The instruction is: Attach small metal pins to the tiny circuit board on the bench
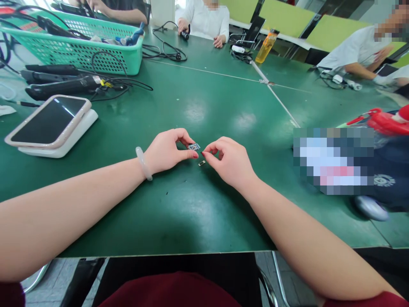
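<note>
- Left grip [168, 150] is pinching a small patterned board [194, 146] at its edge, thumb on the near side, fingers on the far side.
- Right grip [230, 163] is poising just beside it, thumb and index finger drawn together; cannot tell whether anything tiny is sitting between the tips.
- Small framed piece [201, 163] is lying on the green surface [179, 221], just nearer the wearer than the board, apart from both hands.
- Board is looking very light, thin and stiff; its patterned face is probably fragile, so opposite edges are offering the safest hold. Hard squeezing would be risking a bend or a slip.
- Framed piece is likely being just as light and rigid; it's lying low, so fingertips or a nail under one long side would be suiting it best.
- Phone [47, 121] is resting on a white object [68, 138], left; green basket [128, 57] is standing beyond, cables inside.
</note>
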A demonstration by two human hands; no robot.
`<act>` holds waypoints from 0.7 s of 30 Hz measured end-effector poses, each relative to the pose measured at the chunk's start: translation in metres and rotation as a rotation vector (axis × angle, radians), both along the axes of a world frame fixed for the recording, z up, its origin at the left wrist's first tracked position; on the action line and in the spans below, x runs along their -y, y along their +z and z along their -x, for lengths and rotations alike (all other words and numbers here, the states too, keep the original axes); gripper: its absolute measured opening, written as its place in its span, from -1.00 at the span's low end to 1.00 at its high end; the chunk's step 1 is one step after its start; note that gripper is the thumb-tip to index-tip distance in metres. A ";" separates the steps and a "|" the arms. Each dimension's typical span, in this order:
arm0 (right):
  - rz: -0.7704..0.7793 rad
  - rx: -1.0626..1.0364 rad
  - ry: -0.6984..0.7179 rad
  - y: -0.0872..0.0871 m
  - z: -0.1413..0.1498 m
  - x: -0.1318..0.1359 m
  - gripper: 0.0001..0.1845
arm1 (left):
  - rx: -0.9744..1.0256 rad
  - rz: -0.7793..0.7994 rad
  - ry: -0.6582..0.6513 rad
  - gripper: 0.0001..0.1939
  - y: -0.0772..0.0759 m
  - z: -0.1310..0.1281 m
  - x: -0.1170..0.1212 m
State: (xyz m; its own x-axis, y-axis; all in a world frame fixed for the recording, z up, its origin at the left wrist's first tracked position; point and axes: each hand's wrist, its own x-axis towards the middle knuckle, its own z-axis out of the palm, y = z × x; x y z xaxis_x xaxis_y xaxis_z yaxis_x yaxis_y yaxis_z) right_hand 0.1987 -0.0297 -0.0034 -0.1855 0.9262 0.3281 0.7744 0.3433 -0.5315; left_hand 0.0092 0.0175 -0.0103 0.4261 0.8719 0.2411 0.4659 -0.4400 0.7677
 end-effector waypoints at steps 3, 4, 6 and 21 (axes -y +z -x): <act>-0.001 -0.011 -0.010 0.000 -0.001 0.000 -0.92 | -0.056 -0.056 -0.001 -0.65 0.001 0.000 0.002; -0.005 -0.006 -0.008 0.000 0.000 0.001 -0.91 | -0.068 -0.078 -0.005 -0.65 0.001 0.000 0.003; -0.020 0.009 -0.004 0.000 0.000 0.001 -0.90 | -0.083 -0.120 -0.020 -0.66 0.001 0.000 0.004; -0.109 0.060 0.004 0.000 0.002 0.004 -0.90 | 0.016 -0.073 -0.070 -0.66 0.000 0.002 0.003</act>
State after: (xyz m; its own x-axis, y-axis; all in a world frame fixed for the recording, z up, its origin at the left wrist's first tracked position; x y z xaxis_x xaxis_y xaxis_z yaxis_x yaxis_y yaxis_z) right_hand 0.1971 -0.0341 -0.0037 -0.2110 0.8850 0.4150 0.8022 0.3994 -0.4438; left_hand 0.0074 0.0143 -0.0104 0.4812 0.8200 0.3099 0.4201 -0.5260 0.7394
